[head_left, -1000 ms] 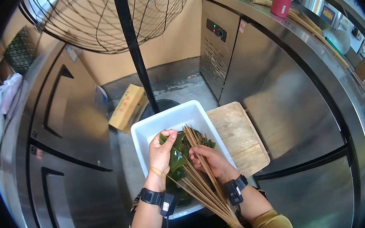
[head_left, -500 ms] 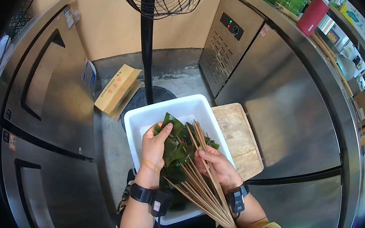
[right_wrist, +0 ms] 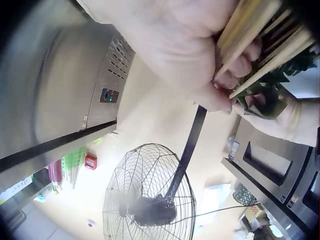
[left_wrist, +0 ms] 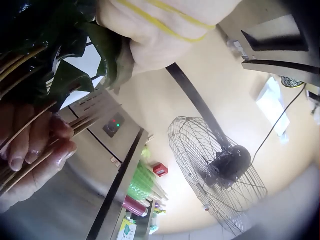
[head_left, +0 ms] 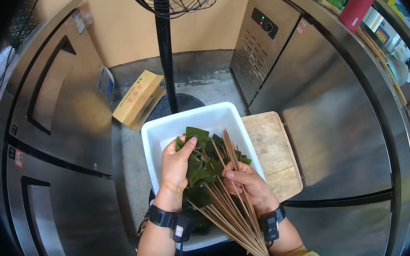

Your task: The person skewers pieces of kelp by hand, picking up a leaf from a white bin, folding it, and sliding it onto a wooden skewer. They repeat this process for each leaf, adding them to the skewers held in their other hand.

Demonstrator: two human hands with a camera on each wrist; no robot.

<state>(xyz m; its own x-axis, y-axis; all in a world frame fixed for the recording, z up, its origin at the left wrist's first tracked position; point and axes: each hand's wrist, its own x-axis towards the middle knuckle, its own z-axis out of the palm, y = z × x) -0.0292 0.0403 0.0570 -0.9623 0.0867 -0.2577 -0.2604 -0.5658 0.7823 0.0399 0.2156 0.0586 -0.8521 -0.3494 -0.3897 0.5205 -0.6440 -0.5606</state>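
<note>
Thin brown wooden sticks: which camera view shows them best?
The head view: it shows the thin brown wooden sticks along nearly their whole length, fanned out, some held in the right hand. The left wrist view catches only parts near its left edge; the right wrist view gives a cropped close-up at upper right.

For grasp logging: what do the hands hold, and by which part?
In the head view, the left hand pinches green leaves at their left edge; the right hand grips thin sticks nearer their upper ends.
</note>
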